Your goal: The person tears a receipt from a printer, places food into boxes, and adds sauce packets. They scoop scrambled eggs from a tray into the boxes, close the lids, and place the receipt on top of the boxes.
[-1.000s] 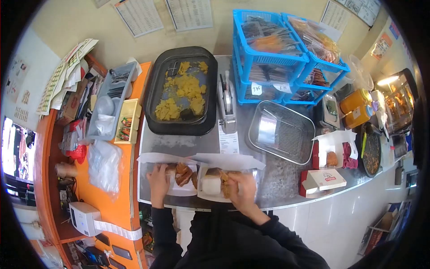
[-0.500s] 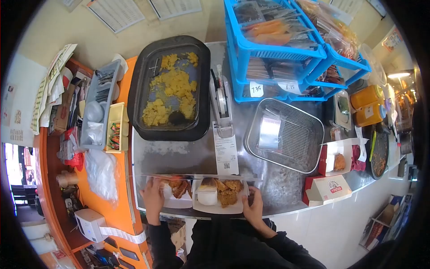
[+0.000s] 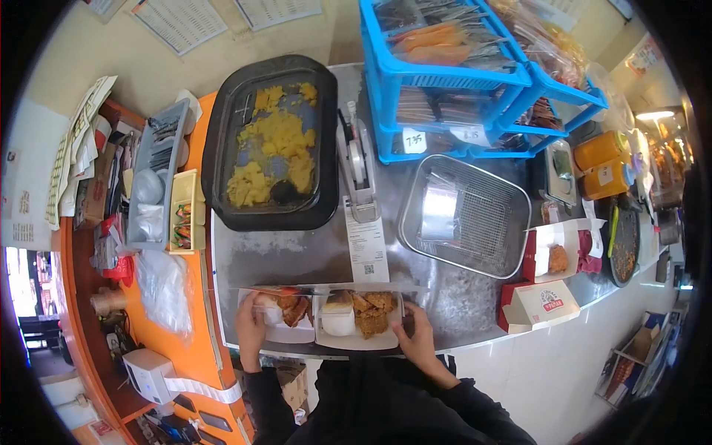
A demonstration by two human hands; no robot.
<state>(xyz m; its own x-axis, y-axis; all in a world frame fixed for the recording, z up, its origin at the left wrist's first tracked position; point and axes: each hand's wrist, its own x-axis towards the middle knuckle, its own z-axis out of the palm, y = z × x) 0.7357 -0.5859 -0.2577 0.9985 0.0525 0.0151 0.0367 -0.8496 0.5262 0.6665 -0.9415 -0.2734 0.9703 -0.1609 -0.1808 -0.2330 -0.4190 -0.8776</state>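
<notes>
Both food boxes sit touching on the surface (image 3: 297, 256): my left fingers (image 3: 254, 313) pinch the left box (image 3: 285, 332), right fingers (image 3: 407, 327) spread against the right box (image 3: 356, 340).

Counter (image 3: 297, 256): we see bare metal, dull grey, scuffed and smeared.
Meal boxes (image 3: 356, 345): smooth, matt white; we cannot tell foam from card.
Fried pieces (image 3: 371, 311): rough, craggy brown crust.
Wire tray (image 3: 463, 219): shiny metal mesh in a metal frame.
Black pan (image 3: 222, 133): dark, with a glossy rim.
Blue baskets (image 3: 445, 78): smooth moulded plastic, slightly glossy.
Receipt (image 3: 367, 248): thin matt paper.
Side shelf (image 3: 178, 348): orange, smooth, with a faint sheen.
Bags (image 3: 163, 285): clear, crinkled plastic film.
Carton (image 3: 538, 305): red-and-white printed card, which looks matt to us.
Our sleeves (image 3: 386, 400): dark matt cloth.
</notes>
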